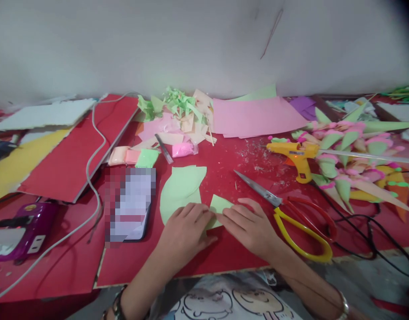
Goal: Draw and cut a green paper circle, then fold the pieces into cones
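Note:
Both hands meet over a small piece of light green paper (220, 203) near the front of the red table. My left hand (187, 224) has its fingers bent at the paper's left edge, thumb pointing right. From the other side, my right hand (247, 222) pinches the paper with its fingertips; some of the grip is hidden. Just behind my left hand lie larger light green paper pieces (181, 189) with a curved edge. Scissors (274, 202) with one red and one yellow handle rest right of my right hand, blades partly apart.
A phone (131, 206) lies left of my left hand. A yellow glue gun (298, 155) sits beside a heap of paper flowers (351, 146) at right. Pink sheets (258, 116), paper scraps (181, 104), clay packets (134, 156) and a red board (81, 146) lie farther back.

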A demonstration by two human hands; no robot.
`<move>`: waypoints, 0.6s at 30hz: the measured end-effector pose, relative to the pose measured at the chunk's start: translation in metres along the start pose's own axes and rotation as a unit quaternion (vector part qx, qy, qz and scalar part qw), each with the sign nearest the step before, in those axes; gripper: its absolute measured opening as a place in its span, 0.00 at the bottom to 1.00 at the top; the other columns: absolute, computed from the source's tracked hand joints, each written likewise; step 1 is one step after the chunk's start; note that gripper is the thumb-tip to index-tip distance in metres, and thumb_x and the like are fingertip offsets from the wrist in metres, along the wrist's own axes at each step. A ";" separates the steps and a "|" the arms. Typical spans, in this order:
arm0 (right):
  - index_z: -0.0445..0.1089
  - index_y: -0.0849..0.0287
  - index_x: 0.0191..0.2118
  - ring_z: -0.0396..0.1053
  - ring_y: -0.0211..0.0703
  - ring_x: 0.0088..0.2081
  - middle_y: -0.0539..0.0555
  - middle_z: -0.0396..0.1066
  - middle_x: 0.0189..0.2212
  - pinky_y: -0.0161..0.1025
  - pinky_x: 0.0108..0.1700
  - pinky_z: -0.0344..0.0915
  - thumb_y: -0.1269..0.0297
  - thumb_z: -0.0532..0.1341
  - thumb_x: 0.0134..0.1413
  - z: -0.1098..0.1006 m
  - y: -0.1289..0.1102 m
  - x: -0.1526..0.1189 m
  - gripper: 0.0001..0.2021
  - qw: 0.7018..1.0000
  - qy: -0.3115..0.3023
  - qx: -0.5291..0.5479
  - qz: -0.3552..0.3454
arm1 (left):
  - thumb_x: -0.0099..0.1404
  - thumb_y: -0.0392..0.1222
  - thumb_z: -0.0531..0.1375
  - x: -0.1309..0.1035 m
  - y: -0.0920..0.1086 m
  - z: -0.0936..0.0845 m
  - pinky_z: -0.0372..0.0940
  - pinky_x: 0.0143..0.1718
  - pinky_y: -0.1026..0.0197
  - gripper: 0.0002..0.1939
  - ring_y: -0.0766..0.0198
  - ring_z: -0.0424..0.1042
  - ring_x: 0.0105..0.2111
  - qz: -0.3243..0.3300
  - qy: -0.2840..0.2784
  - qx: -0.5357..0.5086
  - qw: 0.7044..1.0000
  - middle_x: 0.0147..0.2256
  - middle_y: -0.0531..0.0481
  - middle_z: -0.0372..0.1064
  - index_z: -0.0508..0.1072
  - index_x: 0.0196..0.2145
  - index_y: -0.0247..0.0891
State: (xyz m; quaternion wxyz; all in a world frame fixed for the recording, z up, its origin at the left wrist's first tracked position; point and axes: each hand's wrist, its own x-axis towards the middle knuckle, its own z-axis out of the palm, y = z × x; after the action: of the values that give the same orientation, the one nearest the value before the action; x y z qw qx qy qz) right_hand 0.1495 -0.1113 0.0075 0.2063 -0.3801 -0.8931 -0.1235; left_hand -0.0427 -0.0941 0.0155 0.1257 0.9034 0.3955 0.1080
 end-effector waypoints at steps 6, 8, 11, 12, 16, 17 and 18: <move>0.70 0.59 0.38 0.63 0.41 0.37 0.52 0.71 0.33 0.42 0.47 0.57 0.72 0.52 0.55 0.010 0.007 -0.001 0.10 0.990 -0.072 0.123 0.002 | 0.59 0.33 0.58 -0.006 -0.009 0.003 0.62 0.34 0.59 0.06 0.61 0.68 0.36 0.055 0.019 0.073 0.996 0.36 0.52 0.70 0.69 0.36 0.39; 0.70 0.58 0.39 0.63 0.41 0.40 0.52 0.71 0.37 0.43 0.49 0.57 0.72 0.52 0.55 0.010 0.012 -0.003 0.11 0.983 -0.075 0.166 0.004 | 0.59 0.33 0.57 -0.008 -0.012 0.001 0.62 0.36 0.60 0.09 0.62 0.67 0.38 0.074 0.024 0.078 0.994 0.38 0.52 0.70 0.69 0.39 0.38; 0.70 0.56 0.39 0.64 0.41 0.41 0.52 0.71 0.38 0.43 0.48 0.58 0.71 0.53 0.55 0.011 0.016 -0.004 0.11 0.976 -0.077 0.206 0.007 | 0.60 0.36 0.57 -0.012 -0.014 0.001 0.61 0.36 0.59 0.09 0.61 0.67 0.38 0.080 0.028 0.104 0.991 0.39 0.51 0.70 0.69 0.40 0.38; 0.71 0.56 0.39 0.64 0.41 0.39 0.52 0.71 0.37 0.43 0.46 0.59 0.70 0.54 0.55 0.012 0.016 -0.003 0.10 0.973 -0.080 0.216 0.017 | 0.60 0.38 0.57 -0.013 -0.014 0.002 0.61 0.35 0.59 0.08 0.61 0.67 0.37 0.081 0.031 0.113 0.990 0.38 0.51 0.70 0.69 0.39 0.38; 0.72 0.56 0.34 0.64 0.40 0.36 0.52 0.71 0.34 0.40 0.39 0.60 0.66 0.56 0.55 0.015 0.011 0.002 0.07 0.956 -0.097 0.263 0.084 | 0.61 0.37 0.56 -0.019 -0.010 0.010 0.60 0.30 0.61 0.05 0.63 0.66 0.31 0.064 0.056 0.113 0.990 0.31 0.52 0.69 0.69 0.35 0.37; 0.72 0.56 0.33 0.64 0.40 0.35 0.52 0.70 0.33 0.39 0.38 0.60 0.65 0.56 0.55 0.015 0.010 0.003 0.08 0.951 -0.099 0.276 0.100 | 0.61 0.36 0.55 -0.020 -0.010 0.012 0.59 0.30 0.61 0.05 0.63 0.66 0.30 0.052 0.064 0.102 0.991 0.31 0.52 0.69 0.69 0.35 0.37; 0.72 0.57 0.31 0.64 0.39 0.35 0.52 0.70 0.32 0.38 0.38 0.60 0.64 0.55 0.55 0.015 0.010 0.005 0.08 0.944 -0.101 0.290 0.117 | 0.62 0.36 0.54 -0.021 -0.009 0.014 0.59 0.30 0.61 0.05 0.64 0.66 0.30 0.038 0.072 0.087 0.993 0.31 0.52 0.69 0.69 0.35 0.37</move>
State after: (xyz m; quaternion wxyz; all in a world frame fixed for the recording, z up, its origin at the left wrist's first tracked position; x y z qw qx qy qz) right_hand 0.1491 -0.0958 -0.0031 0.2290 -0.4164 -0.8556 0.2052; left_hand -0.0588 -0.1055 -0.0022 0.0134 0.9149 0.3773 0.1427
